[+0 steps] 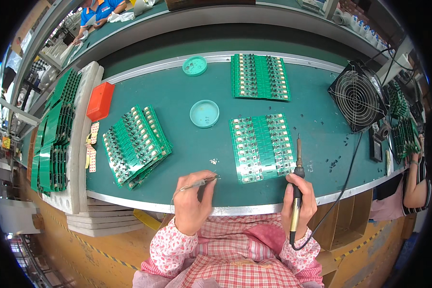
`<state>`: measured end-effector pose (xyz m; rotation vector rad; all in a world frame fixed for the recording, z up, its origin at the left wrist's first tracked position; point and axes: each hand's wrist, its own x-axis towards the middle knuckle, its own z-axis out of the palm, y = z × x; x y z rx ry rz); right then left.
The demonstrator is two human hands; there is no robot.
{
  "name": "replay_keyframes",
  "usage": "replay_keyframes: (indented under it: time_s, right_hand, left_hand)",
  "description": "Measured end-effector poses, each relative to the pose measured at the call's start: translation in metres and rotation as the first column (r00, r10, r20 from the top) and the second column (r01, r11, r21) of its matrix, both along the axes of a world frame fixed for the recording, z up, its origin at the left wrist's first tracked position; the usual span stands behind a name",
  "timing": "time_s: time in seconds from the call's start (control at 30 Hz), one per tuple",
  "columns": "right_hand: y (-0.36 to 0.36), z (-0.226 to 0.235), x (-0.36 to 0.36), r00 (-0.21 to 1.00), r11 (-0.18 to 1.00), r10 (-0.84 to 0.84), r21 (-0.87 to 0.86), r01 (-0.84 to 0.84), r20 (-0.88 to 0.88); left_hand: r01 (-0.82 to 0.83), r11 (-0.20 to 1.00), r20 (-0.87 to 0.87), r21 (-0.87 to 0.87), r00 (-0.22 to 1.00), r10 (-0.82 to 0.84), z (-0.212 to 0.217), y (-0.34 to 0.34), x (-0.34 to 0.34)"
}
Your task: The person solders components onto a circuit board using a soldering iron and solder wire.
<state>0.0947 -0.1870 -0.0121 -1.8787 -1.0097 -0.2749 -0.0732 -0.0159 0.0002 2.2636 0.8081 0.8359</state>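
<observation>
My left hand (193,199) is closed on a pair of tweezers (194,186), whose tips point right, just above the table near its front edge. Tiny pale parts (214,162) lie scattered close to the tips. A soldering iron (296,206) is gripped in my right hand (300,199), its tip pointing up and away. Left of the iron, a green circuit board panel (258,149) lies flat, with rows of small components in two columns. The right hand is beside the panel's near right corner; whether it touches the panel I cannot tell.
Stacked circuit boards (134,144) lie at left, with another panel (260,77) farther back. Two round turquoise dishes (204,114) stand mid-table. A red box (100,101) sits far left, a black fan (356,97) at right. Black bits (333,164) lie near the iron's cord (346,185).
</observation>
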Motion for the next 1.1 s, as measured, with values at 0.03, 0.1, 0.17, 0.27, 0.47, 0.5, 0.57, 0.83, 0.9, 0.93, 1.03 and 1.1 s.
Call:
replay_keyframes:
  time_s: [0.03, 0.1, 0.17, 0.27, 0.47, 0.5, 0.57, 0.83, 0.9, 0.93, 1.03, 1.1]
  right_hand:
    - [-0.0001, -0.0001, 0.0000, 1.000, 1.000, 0.001, 0.003, -0.001, 0.001]
    - [-0.0002, -0.0001, 0.0004, 1.000, 1.000, -0.001, -0.001, 0.001, 0.002]
    - [-0.0005, 0.0002, 0.0003, 1.000, 1.000, -0.004, -0.007, 0.004, 0.002]
    - [-0.0012, 0.0010, 0.0002, 1.000, 1.000, -0.006, -0.014, 0.006, 0.005]
    - [-0.0013, 0.0008, 0.0004, 1.000, 1.000, -0.001, -0.007, 0.001, 0.000]
    - [-0.0016, 0.0008, 0.0005, 1.000, 1.000, -0.001, -0.006, 0.001, -0.002]
    - [-0.0018, 0.0007, 0.0006, 1.000, 1.000, -0.003, -0.002, 0.003, -0.004]
    - [-0.0014, 0.0019, 0.0003, 1.000, 1.000, -0.008, -0.002, 0.008, -0.016]
    - [-0.0008, 0.0019, 0.0004, 1.000, 1.000, -0.008, 0.005, 0.008, -0.014]
    - [-0.0008, 0.0019, 0.0002, 1.000, 1.000, -0.008, 0.007, 0.008, -0.017]
    - [-0.0012, 0.0014, 0.0006, 1.000, 1.000, -0.007, 0.001, 0.007, -0.007]
    - [-0.0010, 0.0008, 0.0004, 1.000, 1.000, -0.009, 0.010, 0.009, -0.020]
  left_hand:
    - [0.002, 1.000, -0.004, -0.002, 1.000, -0.002, 0.0000, -0.0001, 0.0001]
    - [0.002, 1.000, 0.001, -0.009, 1.000, -0.002, -0.0002, 0.0002, 0.0004]
    - [-0.002, 1.000, 0.021, -0.016, 1.000, 0.002, 0.0000, -0.0002, -0.0003]
    - [-0.019, 1.000, 0.011, -0.012, 1.000, 0.019, 0.0010, -0.0002, -0.0021]
    - [-0.013, 1.000, 0.004, -0.022, 1.000, 0.013, 0.0008, -0.0006, -0.0001]
    - [-0.010, 1.000, 0.001, -0.016, 1.000, 0.010, 0.0008, -0.0006, 0.0000]
    - [-0.008, 1.000, 0.003, -0.004, 1.000, 0.008, 0.0005, 0.0000, 0.0004]
    - [-0.012, 1.000, 0.010, -0.019, 1.000, 0.012, 0.0001, -0.0007, 0.0003]
    - [-0.011, 1.000, 0.018, -0.021, 1.000, 0.012, -0.0002, -0.0002, 0.0008]
    - [-0.010, 1.000, 0.017, -0.017, 1.000, 0.010, -0.0003, 0.0000, 0.0008]
    - [-0.004, 1.000, 0.008, -0.003, 1.000, 0.004, -0.0004, 0.0001, 0.0000]
    - [-0.002, 1.000, 0.006, 0.004, 1.000, 0.002, -0.0005, 0.0004, 0.0001]
